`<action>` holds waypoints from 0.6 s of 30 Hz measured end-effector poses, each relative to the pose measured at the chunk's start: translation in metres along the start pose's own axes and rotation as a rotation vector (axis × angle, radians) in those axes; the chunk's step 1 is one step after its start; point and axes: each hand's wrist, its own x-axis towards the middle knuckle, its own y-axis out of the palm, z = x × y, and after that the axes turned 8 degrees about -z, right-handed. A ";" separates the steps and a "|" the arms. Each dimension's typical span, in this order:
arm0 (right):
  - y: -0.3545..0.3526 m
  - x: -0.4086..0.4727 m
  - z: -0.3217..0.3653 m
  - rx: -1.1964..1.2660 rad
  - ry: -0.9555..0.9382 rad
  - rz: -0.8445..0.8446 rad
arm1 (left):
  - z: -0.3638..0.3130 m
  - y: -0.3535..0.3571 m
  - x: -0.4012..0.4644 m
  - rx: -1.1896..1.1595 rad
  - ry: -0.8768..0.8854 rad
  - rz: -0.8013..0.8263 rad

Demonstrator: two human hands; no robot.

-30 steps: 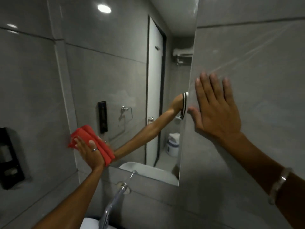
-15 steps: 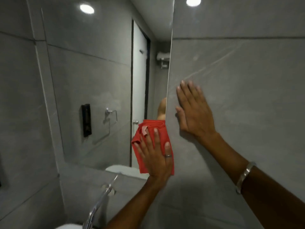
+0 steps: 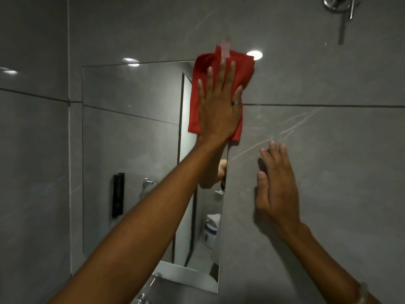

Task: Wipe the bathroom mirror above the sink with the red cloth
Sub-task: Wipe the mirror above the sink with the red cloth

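The red cloth (image 3: pixel 221 88) is being pressed flat against the top right corner of the mirror (image 3: pixel 131 137) by the left hand (image 3: pixel 219 110), fingers spread over it (part of the cloth is overlapping the tiled wall (image 3: pixel 328 73)). The right hand (image 3: pixel 277 189) is being braced open-palmed on the wall, gripping nothing. The wiping step is judged under way; a downward or leftward stroke across unwiped glass is probably being called for next.

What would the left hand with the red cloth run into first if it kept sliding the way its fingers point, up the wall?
The left hand points up. The red cloth already overlaps the mirror's top right corner, so next comes bare grey wall tile. Nothing visible blocks that line; the chrome fitting sits well off to the right.
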 end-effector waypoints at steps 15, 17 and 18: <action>-0.048 -0.273 0.042 0.458 1.394 0.424 | 0.020 -0.075 -0.476 -0.287 -0.313 0.577; -0.046 -0.290 0.044 0.666 1.780 0.470 | 0.008 -0.093 -0.497 -0.400 -0.484 0.707; -0.047 -0.295 0.047 0.784 1.900 0.449 | 0.000 -0.100 -0.504 -0.422 -0.523 0.774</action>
